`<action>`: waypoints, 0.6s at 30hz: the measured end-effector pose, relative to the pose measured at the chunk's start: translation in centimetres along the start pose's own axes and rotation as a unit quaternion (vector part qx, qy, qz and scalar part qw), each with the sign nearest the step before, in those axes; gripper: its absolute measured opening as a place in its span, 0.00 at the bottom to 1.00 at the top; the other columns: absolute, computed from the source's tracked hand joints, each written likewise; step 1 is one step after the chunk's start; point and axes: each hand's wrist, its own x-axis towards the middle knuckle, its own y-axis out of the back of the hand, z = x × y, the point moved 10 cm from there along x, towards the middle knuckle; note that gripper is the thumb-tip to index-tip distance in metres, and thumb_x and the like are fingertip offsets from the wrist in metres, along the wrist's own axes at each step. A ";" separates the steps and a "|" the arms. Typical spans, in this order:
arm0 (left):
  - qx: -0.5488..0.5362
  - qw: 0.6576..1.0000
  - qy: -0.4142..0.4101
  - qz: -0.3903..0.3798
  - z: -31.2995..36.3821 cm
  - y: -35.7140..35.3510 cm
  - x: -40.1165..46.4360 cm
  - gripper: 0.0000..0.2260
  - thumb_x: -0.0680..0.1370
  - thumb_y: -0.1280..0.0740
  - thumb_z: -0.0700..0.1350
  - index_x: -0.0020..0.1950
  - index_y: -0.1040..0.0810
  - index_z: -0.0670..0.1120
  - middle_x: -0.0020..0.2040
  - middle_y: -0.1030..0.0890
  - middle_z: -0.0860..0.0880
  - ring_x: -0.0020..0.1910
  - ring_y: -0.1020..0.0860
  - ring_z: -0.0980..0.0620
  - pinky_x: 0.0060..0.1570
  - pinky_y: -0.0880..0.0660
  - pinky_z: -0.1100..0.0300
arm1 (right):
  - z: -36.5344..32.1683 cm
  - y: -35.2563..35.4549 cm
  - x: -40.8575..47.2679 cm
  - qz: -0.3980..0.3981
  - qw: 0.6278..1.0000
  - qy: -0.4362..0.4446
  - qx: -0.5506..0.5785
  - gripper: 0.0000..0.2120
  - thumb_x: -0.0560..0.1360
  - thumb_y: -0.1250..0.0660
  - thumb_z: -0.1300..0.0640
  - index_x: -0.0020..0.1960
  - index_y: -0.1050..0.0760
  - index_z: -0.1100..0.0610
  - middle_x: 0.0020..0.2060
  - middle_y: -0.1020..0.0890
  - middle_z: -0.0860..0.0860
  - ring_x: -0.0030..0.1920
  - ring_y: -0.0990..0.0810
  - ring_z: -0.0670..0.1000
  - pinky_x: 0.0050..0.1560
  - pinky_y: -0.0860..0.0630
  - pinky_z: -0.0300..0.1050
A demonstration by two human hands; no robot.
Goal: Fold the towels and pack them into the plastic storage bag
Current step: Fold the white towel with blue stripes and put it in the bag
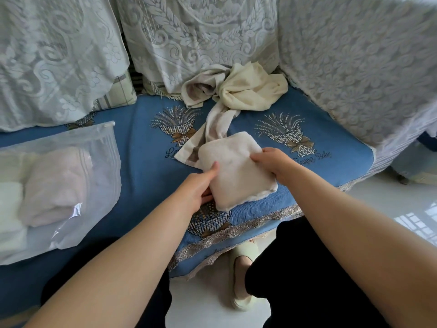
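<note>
Towel [233, 169] — folded into a thick, pale square — lies on the blue seat cover [146, 166] near its front edge, held from both sides. Left hand [197, 188] grips its left edge, thumb on top and fingers [207, 197] tucked beneath, closed on the cloth. Right hand [272, 162] clasps the towel's right edge, its fingers curled down over the fold so that their tips are hidden; they are closed on the towel as well. The towel's lower corner shows a frayed white hem just beside the cover's lace trim [260, 223].

Behind the folded towel, touching its far edge, a beige striped towel [212, 129] trails back in a long loose strip to a crumpled cream towel [253, 93] heaped against the lace-draped backrest [201, 39]. Neither is folded.

Bag [71, 162] of clear plastic lies flat on the cover at the left, well apart from the hands, its zip edge toward the middle of the seat. Inside it sit folded towels — a pinkish one [54, 185] and a paler one [10, 209] at its left, side by side.

Below the seat's front edge, between dark trouser legs, a foot in a pale green slipper [242, 275] rests on the white floor [390, 197].
</note>
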 end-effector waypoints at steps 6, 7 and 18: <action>-0.084 0.994 -0.062 -0.035 1.6 -1.6 -0.9 0.24 0.69 0.24 0.42 0.63 0.25 0.42 0.57 0.18 0.42 0.53 0.19 0.44 0.53 0.22 0.47 | -1.0 -1.6 -1.0 -0.037 0.988 0.021 -0.149 0.22 0.79 0.44 0.44 0.66 0.30 0.57 0.62 0.25 0.55 0.59 0.25 0.58 0.63 0.29 0.56; -0.093 0.993 -0.063 -0.042 2.1 -1.6 -1.4 0.22 0.70 0.25 0.42 0.62 0.25 0.43 0.56 0.18 0.42 0.52 0.19 0.44 0.49 0.21 0.49 | -1.3 -1.9 -1.3 -0.049 0.987 0.026 -0.148 0.21 0.79 0.45 0.44 0.64 0.29 0.57 0.60 0.23 0.55 0.58 0.24 0.57 0.63 0.28 0.57; -0.138 0.979 -0.121 -0.084 7.8 5.1 -7.2 0.16 0.74 0.32 0.45 0.62 0.24 0.46 0.51 0.16 0.45 0.50 0.18 0.44 0.46 0.20 0.49 | -7.2 -9.0 -7.0 -0.213 0.944 0.020 0.251 0.27 0.71 0.36 0.36 0.61 0.24 0.55 0.54 0.16 0.55 0.52 0.17 0.55 0.49 0.19 0.51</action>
